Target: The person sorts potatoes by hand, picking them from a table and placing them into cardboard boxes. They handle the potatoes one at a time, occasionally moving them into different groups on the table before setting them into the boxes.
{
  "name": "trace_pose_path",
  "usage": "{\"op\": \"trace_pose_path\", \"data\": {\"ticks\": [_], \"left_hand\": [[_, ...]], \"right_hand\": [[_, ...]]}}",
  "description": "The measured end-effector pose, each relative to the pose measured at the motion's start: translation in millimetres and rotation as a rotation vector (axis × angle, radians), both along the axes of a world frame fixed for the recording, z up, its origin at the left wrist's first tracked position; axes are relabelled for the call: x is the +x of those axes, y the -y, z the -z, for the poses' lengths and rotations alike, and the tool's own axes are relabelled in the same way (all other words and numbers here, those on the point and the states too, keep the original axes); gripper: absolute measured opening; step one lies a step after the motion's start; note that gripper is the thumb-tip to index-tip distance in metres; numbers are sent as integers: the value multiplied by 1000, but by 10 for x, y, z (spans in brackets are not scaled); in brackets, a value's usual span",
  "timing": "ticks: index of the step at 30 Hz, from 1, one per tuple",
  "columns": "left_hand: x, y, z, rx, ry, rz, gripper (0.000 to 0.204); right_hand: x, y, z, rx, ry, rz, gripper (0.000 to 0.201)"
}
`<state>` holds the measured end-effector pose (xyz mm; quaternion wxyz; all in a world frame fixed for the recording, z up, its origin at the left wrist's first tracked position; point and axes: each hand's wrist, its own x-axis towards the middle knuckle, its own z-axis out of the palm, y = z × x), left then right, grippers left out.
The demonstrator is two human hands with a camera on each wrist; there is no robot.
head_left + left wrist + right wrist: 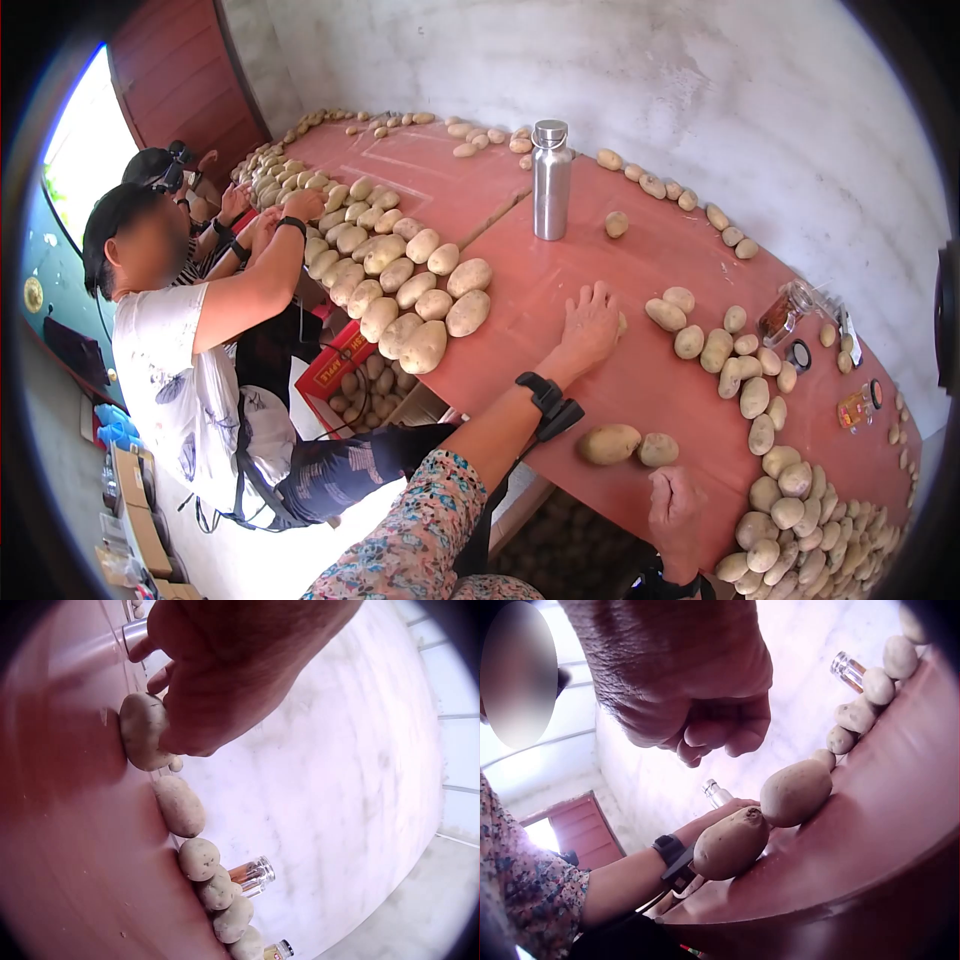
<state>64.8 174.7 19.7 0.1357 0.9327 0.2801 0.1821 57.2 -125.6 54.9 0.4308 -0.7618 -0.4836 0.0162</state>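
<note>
My left hand (588, 335) reaches out over the red table, the back of the hand facing up. It holds a potato (142, 731) low at the tabletop, with fingers and thumb about its far side in the left wrist view. Only a sliver of that potato shows past the hand in the head view. My right hand (676, 515) is raised near the table's front edge, its fingers curled in and no object visible in them. Two potatoes lie close by it, a larger one (609, 444) and a smaller one (658, 450).
Graded rows of potatoes (396, 274) cover the table's left part; a loose pile (800, 530) lies at right. A steel bottle (551, 180) stands near the wall, glass jars (785, 312) at far right. Another person (190, 330) works at left, above a red box (335, 365) of potatoes.
</note>
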Motion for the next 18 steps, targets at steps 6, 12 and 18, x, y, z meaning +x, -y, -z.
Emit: {"op": "trace_pose_path", "data": {"ticks": [6,12,18], "left_hand": [[-3,-16,37,-145,21,25,28],[-89,45,94,-97,-51,140,36],[-138,132,70,-152,-43,113,28]], "right_hand": [[-34,44,1,-33,-36,-4,5],[-86,70,33,-9,20,-45,4],[-238,95,-101,-37,121,3,1]]}}
